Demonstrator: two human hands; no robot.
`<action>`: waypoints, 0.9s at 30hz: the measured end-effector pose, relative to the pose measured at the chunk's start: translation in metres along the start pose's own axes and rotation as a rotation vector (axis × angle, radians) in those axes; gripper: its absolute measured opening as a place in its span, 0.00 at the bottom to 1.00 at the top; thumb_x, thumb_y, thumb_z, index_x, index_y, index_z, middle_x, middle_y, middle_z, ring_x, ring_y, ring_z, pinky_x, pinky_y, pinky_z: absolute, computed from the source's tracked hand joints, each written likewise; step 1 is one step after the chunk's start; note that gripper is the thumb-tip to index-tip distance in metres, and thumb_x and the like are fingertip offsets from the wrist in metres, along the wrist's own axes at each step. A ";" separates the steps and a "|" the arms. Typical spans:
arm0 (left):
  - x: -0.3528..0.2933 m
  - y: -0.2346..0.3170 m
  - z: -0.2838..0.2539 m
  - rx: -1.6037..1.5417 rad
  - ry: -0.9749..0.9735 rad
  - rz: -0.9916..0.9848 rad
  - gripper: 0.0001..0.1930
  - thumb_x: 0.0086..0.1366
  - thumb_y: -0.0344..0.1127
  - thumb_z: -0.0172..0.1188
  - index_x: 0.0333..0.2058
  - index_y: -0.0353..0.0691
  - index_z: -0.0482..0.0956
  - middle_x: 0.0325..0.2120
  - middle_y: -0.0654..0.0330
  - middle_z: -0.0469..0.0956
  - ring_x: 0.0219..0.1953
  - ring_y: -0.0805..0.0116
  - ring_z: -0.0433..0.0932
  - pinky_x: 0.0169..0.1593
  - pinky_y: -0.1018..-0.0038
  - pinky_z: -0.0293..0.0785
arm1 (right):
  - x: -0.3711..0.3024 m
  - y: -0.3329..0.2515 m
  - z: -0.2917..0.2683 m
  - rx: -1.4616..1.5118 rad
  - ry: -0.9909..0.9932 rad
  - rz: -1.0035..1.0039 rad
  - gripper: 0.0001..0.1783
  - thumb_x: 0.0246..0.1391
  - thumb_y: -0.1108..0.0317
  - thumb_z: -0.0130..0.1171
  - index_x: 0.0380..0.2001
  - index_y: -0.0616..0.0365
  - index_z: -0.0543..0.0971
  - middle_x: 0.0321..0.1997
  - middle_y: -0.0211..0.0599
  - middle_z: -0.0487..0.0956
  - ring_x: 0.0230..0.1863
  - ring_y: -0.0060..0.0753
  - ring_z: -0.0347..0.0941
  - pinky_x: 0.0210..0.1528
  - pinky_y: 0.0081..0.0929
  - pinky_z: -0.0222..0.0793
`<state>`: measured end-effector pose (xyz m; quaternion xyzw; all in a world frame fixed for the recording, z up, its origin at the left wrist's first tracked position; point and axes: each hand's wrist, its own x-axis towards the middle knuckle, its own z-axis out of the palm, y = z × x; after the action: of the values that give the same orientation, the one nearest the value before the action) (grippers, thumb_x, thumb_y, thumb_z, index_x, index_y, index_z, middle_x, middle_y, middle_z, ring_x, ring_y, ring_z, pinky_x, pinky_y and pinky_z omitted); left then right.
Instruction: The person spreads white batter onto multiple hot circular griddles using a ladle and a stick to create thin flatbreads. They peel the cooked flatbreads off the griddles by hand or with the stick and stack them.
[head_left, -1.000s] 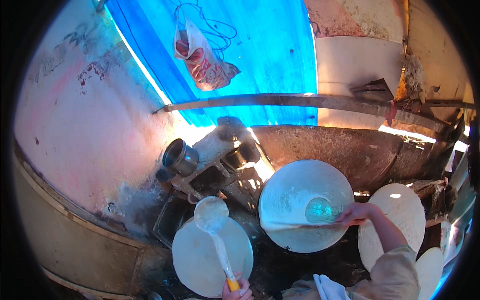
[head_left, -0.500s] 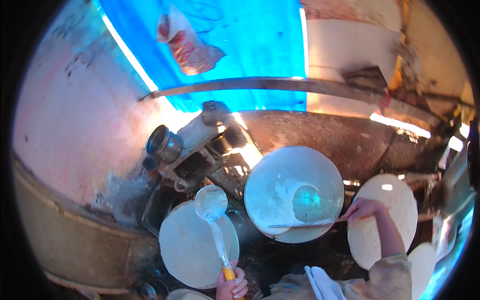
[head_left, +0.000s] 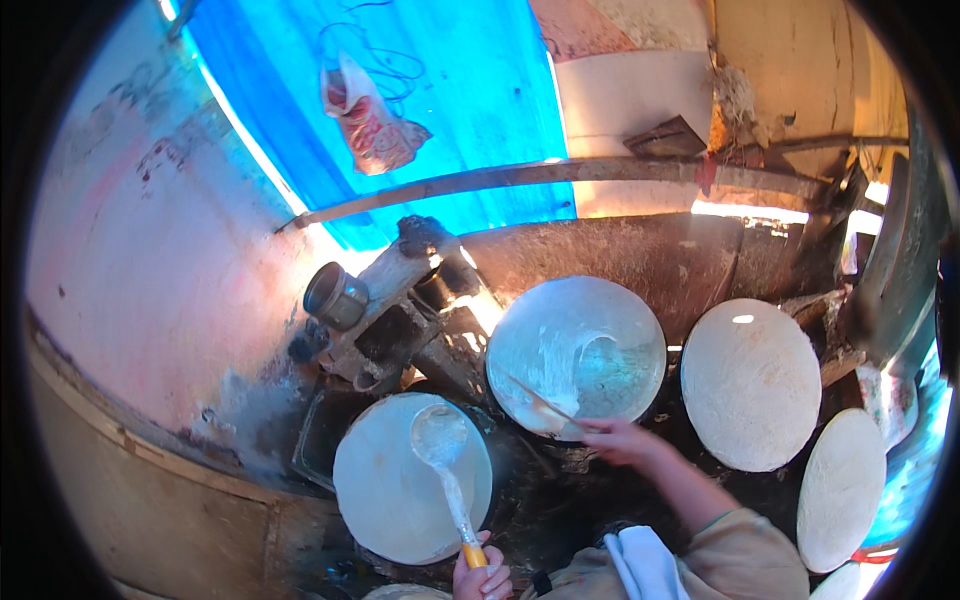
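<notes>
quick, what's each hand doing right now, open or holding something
Left hand: closed, holding the white ladle by its yellow handle.
Right hand: closed, holding a thin stick.

Yellow ladle handle (head_left: 474, 555), blue sheet (head_left: 470, 110), white cloth (head_left: 640, 562)

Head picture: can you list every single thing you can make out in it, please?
Blue sheet: one, blue, top
Bag: one, see-through and red, against blue sheet
Beam: one, brown, below bag
Wall: one, pinkish, left
Pot: one, grey, left of centre
Middle disc: one, bluish-white, centre
Left disc: one, whitish, lower left
Right-side discs: three, whitish, lowest cut off
Ladle: one, whitish, yellow handle, bowl over left disc
Stick: one, brownish, at middle disc
Cloth: one, white, bottom centre
Other bits: too dark or small to count
Sleeve: one, tan, lower right
Left hand: one, bare, holding ladle
Right hand: one, bare, holding stick
</notes>
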<state>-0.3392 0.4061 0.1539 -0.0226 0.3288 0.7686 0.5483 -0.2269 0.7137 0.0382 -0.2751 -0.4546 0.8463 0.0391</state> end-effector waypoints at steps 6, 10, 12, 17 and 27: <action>-0.046 -0.007 -0.028 -0.061 0.023 -0.029 0.28 0.59 0.31 0.56 0.57 0.46 0.56 0.26 0.64 0.61 0.17 0.82 0.59 0.16 0.88 0.58 | 0.040 0.090 0.162 0.291 0.437 -0.080 0.08 0.56 0.62 0.47 0.40 0.45 0.69 0.12 0.21 0.56 0.09 0.17 0.51 0.09 0.17 0.50; -0.079 -0.005 -0.061 -0.093 0.011 -0.002 0.28 0.58 0.31 0.56 0.56 0.47 0.56 0.25 0.64 0.61 0.15 0.80 0.59 0.15 0.87 0.58 | -0.012 0.119 0.117 0.104 0.594 0.023 0.07 0.55 0.61 0.47 0.26 0.48 0.66 0.13 0.23 0.58 0.09 0.16 0.52 0.08 0.17 0.52; -0.094 -0.003 -0.065 -0.103 0.018 0.018 0.28 0.58 0.31 0.56 0.56 0.47 0.56 0.24 0.64 0.61 0.15 0.80 0.60 0.14 0.87 0.57 | -0.050 0.113 0.095 0.035 0.643 0.004 0.08 0.57 0.60 0.46 0.25 0.46 0.64 0.11 0.21 0.56 0.07 0.16 0.50 0.08 0.17 0.49; -0.098 0.000 -0.066 -0.070 0.030 -0.039 0.28 0.58 0.28 0.54 0.56 0.45 0.56 0.25 0.64 0.61 0.16 0.82 0.59 0.15 0.88 0.56 | -0.044 0.101 0.106 0.121 0.905 -0.186 0.11 0.55 0.59 0.45 0.22 0.49 0.65 0.10 0.24 0.58 0.06 0.20 0.54 0.07 0.21 0.54; -0.075 -0.002 -0.047 -0.176 -0.023 -0.079 0.28 0.59 0.27 0.53 0.57 0.44 0.55 0.26 0.64 0.62 0.16 0.82 0.60 0.15 0.88 0.57 | -0.084 0.089 0.018 -0.263 0.733 -0.121 0.13 0.57 0.61 0.45 0.21 0.54 0.66 0.09 0.25 0.62 0.06 0.21 0.59 0.06 0.21 0.57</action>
<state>-0.3230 0.3194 0.1453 -0.0746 0.2526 0.7726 0.5777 -0.1482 0.6219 0.0121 -0.5344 -0.5306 0.6226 0.2129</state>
